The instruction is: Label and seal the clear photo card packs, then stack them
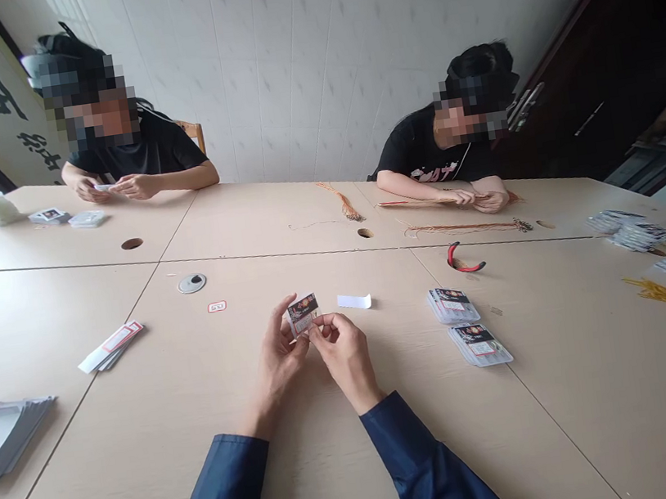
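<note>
Near the middle of the table (154, 473), head view: left hand (278, 360) and right hand (346, 355) half-closed, fingertips pinching a printed card packet (303, 314); two packet stacks (453, 305) lie ready at right (a white paper strip (354, 302) lies just beside the hands).

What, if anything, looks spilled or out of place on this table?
Loose yellow strands lie scattered at the right of the table, unlike the neat packet stacks, so they look spilled. A small red-bordered label also sits alone.
</note>
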### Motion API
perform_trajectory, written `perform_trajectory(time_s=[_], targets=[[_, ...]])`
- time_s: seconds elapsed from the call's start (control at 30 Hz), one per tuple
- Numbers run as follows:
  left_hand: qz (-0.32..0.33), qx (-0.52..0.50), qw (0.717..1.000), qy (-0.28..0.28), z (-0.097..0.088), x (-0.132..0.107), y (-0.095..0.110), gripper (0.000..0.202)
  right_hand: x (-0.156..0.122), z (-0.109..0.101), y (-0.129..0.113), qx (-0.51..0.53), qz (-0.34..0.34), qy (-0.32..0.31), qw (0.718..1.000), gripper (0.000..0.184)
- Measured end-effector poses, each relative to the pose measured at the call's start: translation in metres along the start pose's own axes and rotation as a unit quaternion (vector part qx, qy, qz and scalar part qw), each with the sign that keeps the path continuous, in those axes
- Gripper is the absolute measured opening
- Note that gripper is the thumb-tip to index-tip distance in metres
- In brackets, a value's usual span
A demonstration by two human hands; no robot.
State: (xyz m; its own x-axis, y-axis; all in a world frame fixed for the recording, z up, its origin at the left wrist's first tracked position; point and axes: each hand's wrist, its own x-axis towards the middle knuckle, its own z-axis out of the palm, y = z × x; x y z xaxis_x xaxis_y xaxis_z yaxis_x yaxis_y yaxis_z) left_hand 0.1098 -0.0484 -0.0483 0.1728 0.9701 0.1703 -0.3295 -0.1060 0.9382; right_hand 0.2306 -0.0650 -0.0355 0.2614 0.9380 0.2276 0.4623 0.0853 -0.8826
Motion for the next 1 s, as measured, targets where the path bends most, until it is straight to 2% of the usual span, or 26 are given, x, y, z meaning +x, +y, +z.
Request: perform_trajectory(time_s=[0.2, 0.77, 0.9, 1.0], targets=[[-0.005, -0.011, 1.0, 0.002, 0.0019, -0.0006, 0.0019, 0.065, 0.0008, -0.0001, 0.0025, -0.029, -0.002, 0.026, 0.999, 0.022], [0.009, 0.018, 1.0, -0.02, 0.0023, -0.0012, -0.0002, 0.06, 0.0006, -0.0005, 0.0025, -0.02, 0.025, 0.011, 0.999, 0.013], [0.007, 0.015, 1.0, -0.019, 0.0023, -0.0014, 0.0006, 0.06, 0.0015, -0.0013, 0.0028, -0.045, 0.027, 0.026, 0.998, 0.018], [0.005, 0.027, 1.0, -0.015, 0.0015, -0.0019, -0.0003, 0.061, 0.0019, -0.0019, 0.0023, -0.045, 0.035, 0.013, 0.998, 0.022]])
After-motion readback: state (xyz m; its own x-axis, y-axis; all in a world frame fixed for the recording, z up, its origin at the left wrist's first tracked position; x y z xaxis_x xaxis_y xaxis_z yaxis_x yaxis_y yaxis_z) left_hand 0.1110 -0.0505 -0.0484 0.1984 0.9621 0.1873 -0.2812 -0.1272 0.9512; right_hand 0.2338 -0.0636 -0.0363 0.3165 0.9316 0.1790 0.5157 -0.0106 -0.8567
